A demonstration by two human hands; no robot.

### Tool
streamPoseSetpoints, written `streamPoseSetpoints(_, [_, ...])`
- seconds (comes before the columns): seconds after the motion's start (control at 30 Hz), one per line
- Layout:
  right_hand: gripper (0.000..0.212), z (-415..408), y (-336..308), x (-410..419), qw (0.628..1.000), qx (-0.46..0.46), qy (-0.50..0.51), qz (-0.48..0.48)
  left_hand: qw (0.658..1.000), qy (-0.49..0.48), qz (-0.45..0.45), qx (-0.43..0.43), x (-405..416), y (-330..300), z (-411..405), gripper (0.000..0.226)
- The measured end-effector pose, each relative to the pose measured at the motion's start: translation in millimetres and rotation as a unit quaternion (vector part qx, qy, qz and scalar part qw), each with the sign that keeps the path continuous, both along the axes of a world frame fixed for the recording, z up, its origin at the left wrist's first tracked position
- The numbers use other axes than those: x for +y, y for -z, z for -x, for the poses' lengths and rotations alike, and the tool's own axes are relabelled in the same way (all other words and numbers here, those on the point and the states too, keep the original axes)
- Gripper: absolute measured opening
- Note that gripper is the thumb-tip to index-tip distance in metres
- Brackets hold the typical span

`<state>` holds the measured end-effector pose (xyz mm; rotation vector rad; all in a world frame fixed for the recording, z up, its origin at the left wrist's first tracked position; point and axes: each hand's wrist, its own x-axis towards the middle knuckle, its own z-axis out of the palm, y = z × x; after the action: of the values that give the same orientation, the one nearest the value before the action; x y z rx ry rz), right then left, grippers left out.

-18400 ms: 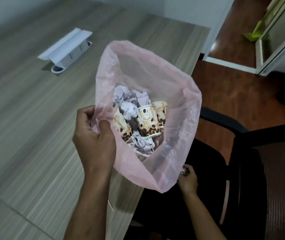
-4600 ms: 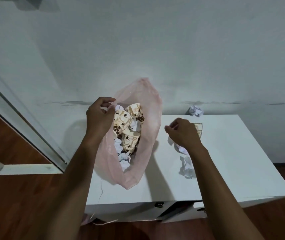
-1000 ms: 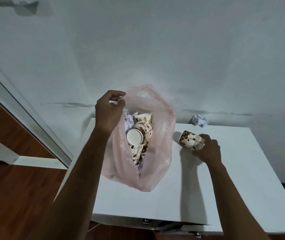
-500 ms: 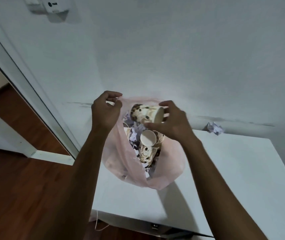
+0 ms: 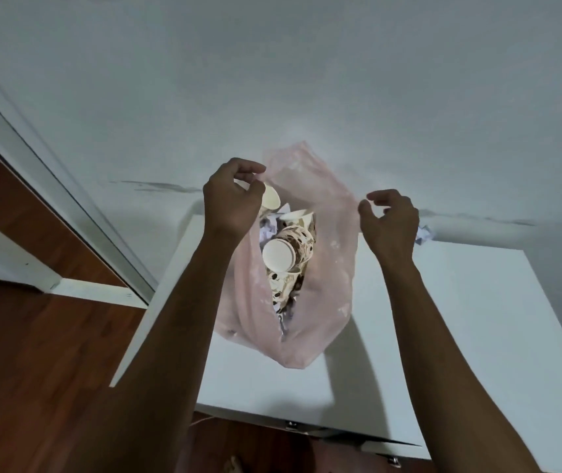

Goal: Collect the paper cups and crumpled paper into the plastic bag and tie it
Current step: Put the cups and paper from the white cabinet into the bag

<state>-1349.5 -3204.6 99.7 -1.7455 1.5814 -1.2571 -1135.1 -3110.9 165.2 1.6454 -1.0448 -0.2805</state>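
Two hands are raised over a white counter [image 5: 460, 319] that stands against a pale wall [image 5: 307, 80]. The left hand [image 5: 232, 196] pinches the left side of the rim of a pink plastic bag [image 5: 334, 268], its fingers closed on the thin film, and holds that side of the mouth up. The right hand [image 5: 389, 220] is at the right side of the rim with its fingers curled loosely and its thumb and forefinger apart; whether it is touching the film I cannot tell, and it holds nothing that can be seen.

The bag rests on the counter near its left edge, its mouth gaping toward the camera. Inside it lie several paper cups [image 5: 290, 247] printed with brown spots, one showing its round white bottom, mixed with pieces of crumpled paper [image 5: 267, 230]. One more ball of crumpled paper [image 5: 424, 233] sits on the counter at the back, against the wall, just beyond the right hand and partly hidden by it.

To the left are a white door frame [image 5: 51, 172] and a dark wooden floor [image 5: 33, 353].
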Motion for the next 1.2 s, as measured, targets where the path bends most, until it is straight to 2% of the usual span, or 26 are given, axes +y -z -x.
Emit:
streamPoseSetpoints(0.17, [0.043,44,50,-48,0.989,0.087,0.082,-0.087,0.999,0.011,0.014,-0.028,-16,10,18,0.021])
streamPoseSetpoints(0.23, [0.052,58,62,-61,0.982,0.091,0.129,-0.099,0.998,0.016,0.028,-0.051,-18,13,22,0.02])
streamPoseSetpoints(0.3, [0.053,70,75,-73,0.979,0.093,0.151,-0.103,0.998,0.01,0.026,-0.062,-21,15,25,0.019])
streamPoseSetpoints(0.47, [0.038,88,106,-96,0.965,0.189,0.059,-0.169,0.998,-0.006,0.003,-0.058,-23,15,30,0.019])
streamPoseSetpoints(0.57, [0.025,90,115,-91,0.974,0.158,0.058,-0.153,0.999,-0.013,-0.006,-0.045,-19,12,28,0.02])
streamPoseSetpoints(0.67, [0.024,84,109,-78,0.983,0.118,0.045,-0.131,0.999,-0.031,-0.004,-0.028,-13,8,21,0.02])
streamPoseSetpoints(0.73, [0.026,77,91,-66,0.993,0.06,0.045,-0.09,0.999,-0.041,0.001,-0.009,-7,6,13,0.022])
streamPoseSetpoints(0.83, [0.018,61,39,-30,0.996,-0.068,0.034,-0.035,0.998,-0.06,0.012,0.02,5,3,-2,0.021])
streamPoseSetpoints(0.9, [0.013,44,-1,4,0.99,-0.141,-0.014,0.002,0.996,-0.071,0.022,0.04,11,1,-11,0.02])
streamPoseSetpoints(0.97, [0.012,23,-32,34,0.984,-0.149,-0.097,0.024,0.995,-0.078,0.025,0.054,15,-3,-19,0.02])
streamPoseSetpoints(1.1, [0.017,-33,-49,63,0.96,-0.065,-0.272,-0.013,0.995,-0.081,0.016,0.053,20,-10,-26,0.022])
streamPoseSetpoints(1.2, [0.035,-65,-49,72,0.898,0.102,-0.427,-0.004,0.996,-0.077,0.016,0.031,21,-15,-31,0.023])
